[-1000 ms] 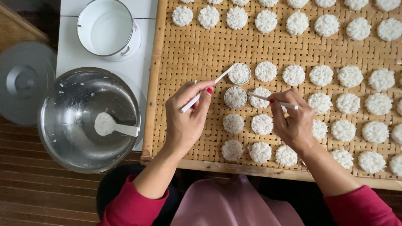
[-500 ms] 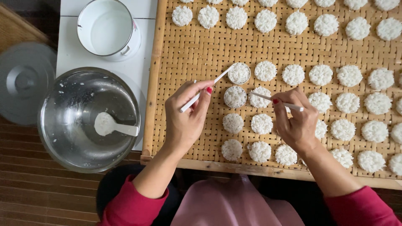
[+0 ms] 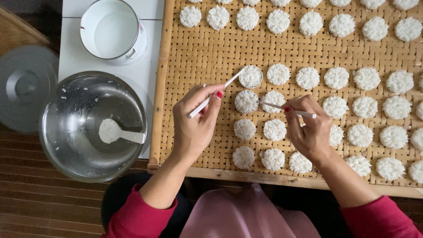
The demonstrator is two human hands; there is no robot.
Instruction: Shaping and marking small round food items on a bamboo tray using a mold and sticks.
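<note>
- Rice cakes [image 3: 274, 129], small white rounds, lie in rows on the woven bamboo tray [image 3: 207, 53]; we are working at the near left end of those rows.
- Far left, a grey lid [image 3: 24, 86] rests on the dark floor; beside it the steel bowl [image 3: 92, 125] holds a white paddle [image 3: 119, 133], and a white enamel pot [image 3: 112, 30] stands behind on the white counter [image 3: 145, 75].
- Our left hand [image 3: 196, 121] has its grip closed on a white-handled ring mould [image 3: 250, 76], which sits on the tray over a round of rice.
- A second ring [image 3: 246, 101] lies just below it.
- Our right hand [image 3: 310, 128] pinches a thin white stick [image 3: 286, 109], tip near that second ring.
- To do this well, we judge: keep the mould flat, press evenly, lift straight up.
- We see no packages, labels or signs.
</note>
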